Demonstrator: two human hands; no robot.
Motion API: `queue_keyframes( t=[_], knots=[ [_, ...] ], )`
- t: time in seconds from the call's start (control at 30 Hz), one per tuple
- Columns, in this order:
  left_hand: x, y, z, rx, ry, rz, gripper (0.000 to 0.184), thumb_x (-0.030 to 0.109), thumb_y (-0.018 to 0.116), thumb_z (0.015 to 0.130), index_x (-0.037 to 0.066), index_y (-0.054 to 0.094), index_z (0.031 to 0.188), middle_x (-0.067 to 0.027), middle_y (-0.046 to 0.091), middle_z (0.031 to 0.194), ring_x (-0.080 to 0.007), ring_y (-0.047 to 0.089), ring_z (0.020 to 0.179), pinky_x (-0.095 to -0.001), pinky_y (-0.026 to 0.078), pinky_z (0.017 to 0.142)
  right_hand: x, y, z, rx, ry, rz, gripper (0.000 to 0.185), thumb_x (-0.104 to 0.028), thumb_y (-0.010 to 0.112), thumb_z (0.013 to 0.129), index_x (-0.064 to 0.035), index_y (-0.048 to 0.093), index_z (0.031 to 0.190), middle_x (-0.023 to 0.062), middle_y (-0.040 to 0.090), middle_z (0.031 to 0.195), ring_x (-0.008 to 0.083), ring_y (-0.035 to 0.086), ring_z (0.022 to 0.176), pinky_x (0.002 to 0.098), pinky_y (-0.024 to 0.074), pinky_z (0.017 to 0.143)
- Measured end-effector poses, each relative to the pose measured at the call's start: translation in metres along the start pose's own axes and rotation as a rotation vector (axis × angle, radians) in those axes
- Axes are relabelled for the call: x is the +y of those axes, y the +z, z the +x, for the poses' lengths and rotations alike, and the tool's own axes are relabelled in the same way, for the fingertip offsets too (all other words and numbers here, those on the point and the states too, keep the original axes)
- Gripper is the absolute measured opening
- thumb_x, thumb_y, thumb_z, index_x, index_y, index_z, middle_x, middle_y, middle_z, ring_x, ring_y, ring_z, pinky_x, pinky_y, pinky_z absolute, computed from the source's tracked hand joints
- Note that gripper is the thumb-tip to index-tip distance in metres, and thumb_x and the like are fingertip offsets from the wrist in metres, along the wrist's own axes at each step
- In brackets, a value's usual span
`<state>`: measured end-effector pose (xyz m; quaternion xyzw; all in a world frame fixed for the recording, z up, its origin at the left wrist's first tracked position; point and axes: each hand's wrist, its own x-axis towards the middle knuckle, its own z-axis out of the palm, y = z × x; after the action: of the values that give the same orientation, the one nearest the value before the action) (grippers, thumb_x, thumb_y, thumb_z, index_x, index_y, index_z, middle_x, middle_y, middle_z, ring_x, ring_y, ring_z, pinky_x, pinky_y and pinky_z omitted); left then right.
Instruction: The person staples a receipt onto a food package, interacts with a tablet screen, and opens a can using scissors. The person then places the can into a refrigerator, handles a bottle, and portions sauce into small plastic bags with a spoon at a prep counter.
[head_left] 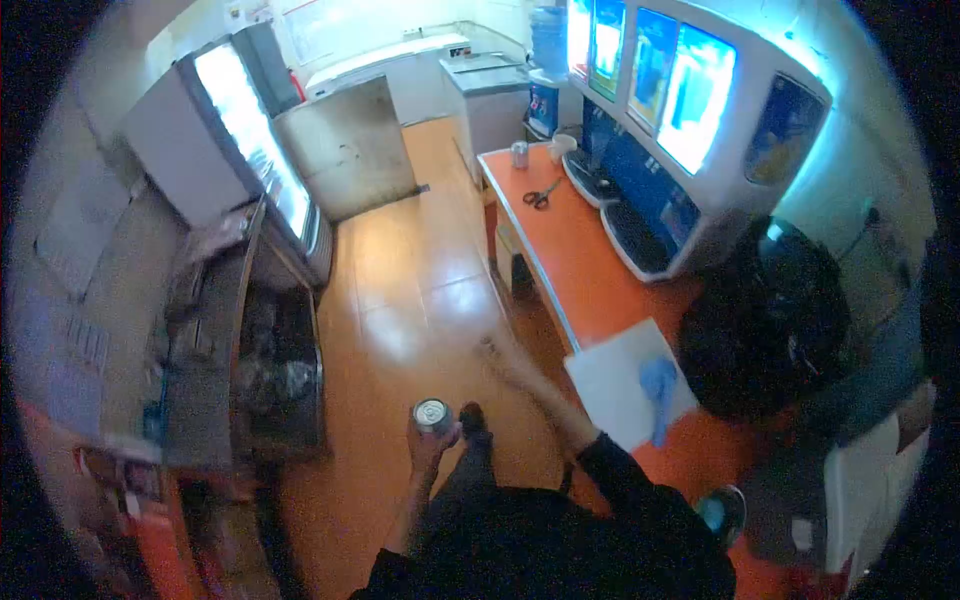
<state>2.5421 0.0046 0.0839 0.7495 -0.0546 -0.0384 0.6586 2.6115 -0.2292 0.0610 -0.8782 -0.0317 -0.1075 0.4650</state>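
A silver-topped can (431, 415) stands upright in my left hand (428, 448), whose fingers are wrapped round its side, low over the floor. Off to the right, my right hand (497, 354) is stretched forward beside the orange counter; it is smeared by motion, and its fingers cannot be made out. On the counter lie a white sheet (610, 390) with a blue cloth or glove (658, 392) on it. Farther back on the counter are dark-handled scissors (540, 197), another can (519, 154) and a white cup (562, 148).
The orange counter (575, 270) runs along the right, with a lit drink dispenser (690, 130) on it and a large black bag (770, 320) nearby. At left stand a lit glass-door fridge (255, 135) and a dark shelf unit (215, 350). A stained panel (345, 150) stands ahead.
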Motion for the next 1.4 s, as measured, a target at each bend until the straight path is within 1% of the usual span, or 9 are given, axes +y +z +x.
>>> queue_keyframes(
  t=[0.07,0.2,0.33,0.4,0.6,0.8,0.93,1.23,1.4],
  knots=[
    [-0.014,0.005,0.097,-0.077,0.062,-0.129,0.06,0.016,0.084,0.058,0.004,0.051,0.106,-0.0094,0.057,0.1,-0.0247,0.058,0.091,-0.0338,0.049,0.079,0.062,-0.026,0.098,0.1,0.382,-0.015,0.043,-0.039,0.054,0.085,0.0012,0.058,0.1,0.0189,0.064,0.087,0.0342,0.063,0.078,0.045,0.0489,0.07],
    [-0.006,0.044,0.269,-0.054,0.454,0.436,0.064,0.019,0.085,0.05,0.006,0.054,0.105,-0.0122,0.054,0.096,-0.0306,0.055,0.091,-0.0393,0.046,0.079,0.174,-0.072,0.235,0.374,0.728,-0.559,0.051,-0.043,0.05,0.086,0.0024,0.054,0.106,0.0279,0.054,0.112,0.0389,0.054,0.103,0.0481,0.0432,0.084],
    [0.041,0.118,0.407,-0.245,0.466,0.371,0.06,0.022,0.084,0.053,0.006,0.055,0.103,-0.0118,0.055,0.098,-0.0302,0.055,0.091,-0.0388,0.046,0.079,0.208,-0.135,0.325,0.606,0.697,-0.559,0.057,-0.046,0.049,0.085,0.0055,0.053,0.108,0.0287,0.051,0.116,0.041,0.051,0.105,0.0505,0.0403,0.089],
    [0.034,0.154,0.458,-0.315,0.427,0.305,0.056,0.021,0.082,0.056,0.006,0.056,0.103,-0.0122,0.056,0.096,-0.0293,0.056,0.091,-0.0386,0.046,0.079,0.227,-0.15,0.365,0.517,0.96,-0.513,0.059,-0.043,0.052,0.084,0.0045,0.046,0.118,0.0288,0.041,0.128,0.0427,0.044,0.115,0.0521,0.0355,0.095],
    [0.029,0.243,0.581,-0.515,0.443,0.36,0.057,0.022,0.083,0.058,0.006,0.056,0.105,-0.0105,0.058,0.099,-0.0254,0.059,0.096,-0.0368,0.048,0.084,0.302,-0.137,0.412,0.328,0.944,-0.832,0.055,-0.036,0.053,0.084,0.008,0.047,0.116,0.0265,0.046,0.122,0.0401,0.045,0.11,0.0504,0.0376,0.092],
    [0.029,0.303,0.654,-0.637,0.395,0.308,0.053,0.019,0.081,0.058,0.006,0.057,0.103,-0.0117,0.058,0.099,-0.028,0.058,0.095,-0.0389,0.047,0.082,0.253,-0.149,0.402,0.496,0.972,-0.555,0.044,-0.022,0.055,0.084,0.0072,0.043,0.114,0.0286,0.043,0.122,0.042,0.042,0.112,0.0539,0.0353,0.092],
    [0.012,0.333,0.685,-0.798,0.293,0.265,0.053,0.016,0.078,0.057,0.006,0.055,0.104,-0.0139,0.056,0.1,-0.0319,0.056,0.097,-0.0411,0.046,0.083,0.222,-0.131,0.397,0.501,1.11,-0.806,0.042,-0.02,0.055,0.084,0.0066,0.041,0.114,0.0294,0.043,0.119,0.0436,0.043,0.109,0.0534,0.0361,0.091],
    [0.003,0.359,0.719,-1.01,0.317,0.241,0.058,0.015,0.076,0.057,0.009,0.052,0.11,-0.0167,0.052,0.107,-0.0372,0.05,0.104,-0.0453,0.042,0.087,0.241,-0.139,0.396,0.438,1.061,-0.403,0.038,-0.016,0.05,0.087,0.0054,0.038,0.116,0.0272,0.053,0.098,0.0431,0.054,0.091,0.0483,0.0447,0.076],
    [-0.01,0.36,0.722,-1.053,0.368,0.206,0.059,0.018,0.077,0.059,0.009,0.051,0.111,-0.0177,0.049,0.111,-0.0378,0.048,0.107,-0.045,0.041,0.089,0.216,-0.164,0.389,0.533,0.923,-0.206,0.027,-0.023,0.058,0.085,-0.0015,0.056,0.101,0.0156,0.06,0.086,0.0284,0.061,0.077,0.0384,0.0475,0.065]
  ],
)
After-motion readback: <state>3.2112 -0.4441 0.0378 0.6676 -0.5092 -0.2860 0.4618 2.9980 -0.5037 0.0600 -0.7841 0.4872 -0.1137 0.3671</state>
